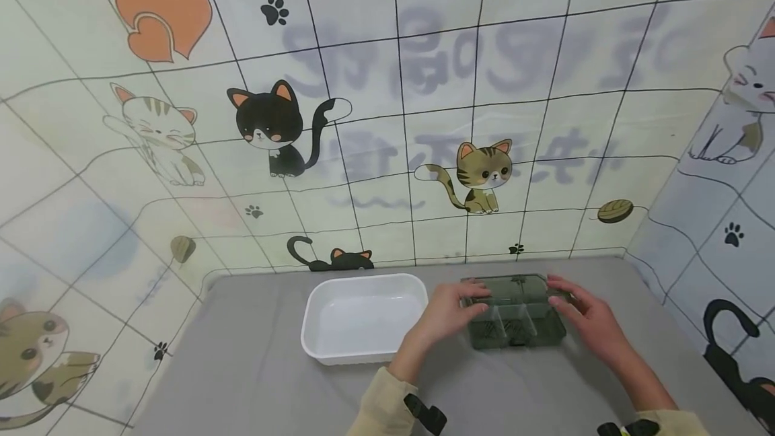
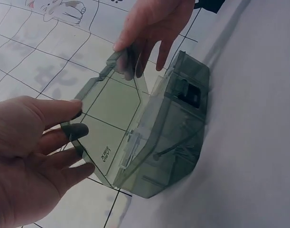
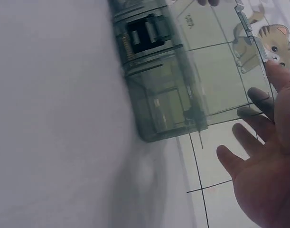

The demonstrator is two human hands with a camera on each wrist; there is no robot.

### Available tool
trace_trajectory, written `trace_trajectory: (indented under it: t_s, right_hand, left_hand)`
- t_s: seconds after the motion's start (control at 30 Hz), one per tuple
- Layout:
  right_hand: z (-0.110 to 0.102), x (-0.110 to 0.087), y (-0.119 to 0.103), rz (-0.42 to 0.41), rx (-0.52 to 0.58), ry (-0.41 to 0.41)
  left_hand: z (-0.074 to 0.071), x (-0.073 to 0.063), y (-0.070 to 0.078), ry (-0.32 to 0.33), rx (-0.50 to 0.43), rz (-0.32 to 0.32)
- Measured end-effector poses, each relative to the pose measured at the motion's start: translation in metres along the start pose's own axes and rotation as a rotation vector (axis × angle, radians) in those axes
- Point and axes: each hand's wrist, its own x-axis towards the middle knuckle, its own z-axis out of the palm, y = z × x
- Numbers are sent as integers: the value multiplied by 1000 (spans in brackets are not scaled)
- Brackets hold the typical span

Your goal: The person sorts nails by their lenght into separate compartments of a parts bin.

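Observation:
A see-through green plastic box [image 1: 517, 334] with dividers stands on the grey tabletop, its hinged lid [image 2: 111, 107] raised. Small items lie inside, some dark and thin, too blurred to name. At the lid's left end, my left hand [image 1: 448, 311] pinches the edge between thumb and fingers. My right hand [image 1: 590, 321] holds the lid's other end, thumb on one side and some fingertips behind the clear plastic. A dark latch [image 3: 147, 35] shows on the box front in the right wrist view.
Left of the box stands a white rectangular tray [image 1: 363, 318], close to my left wrist. Grey cloth [image 1: 260, 369] covers the tabletop. Behind and at both sides rise white sheets [image 1: 375, 153] with grid lines and cartoon cats.

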Motion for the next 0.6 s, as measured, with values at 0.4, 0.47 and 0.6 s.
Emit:
trace_trajectory:
  t_s: [0.4,0.47,0.6]
  right_hand:
    - [5,-10,-2,-38,-193,-75]
    - [6,-11,-2,-41,-202,-75]
    - [6,-12,0,-38,-220,-80]
  left_hand:
    - [13,-8,-4,-69,73,-58]
    - [16,-9,-5,-65,62,-62]
    - [21,-11,-4,-53,55,-79]
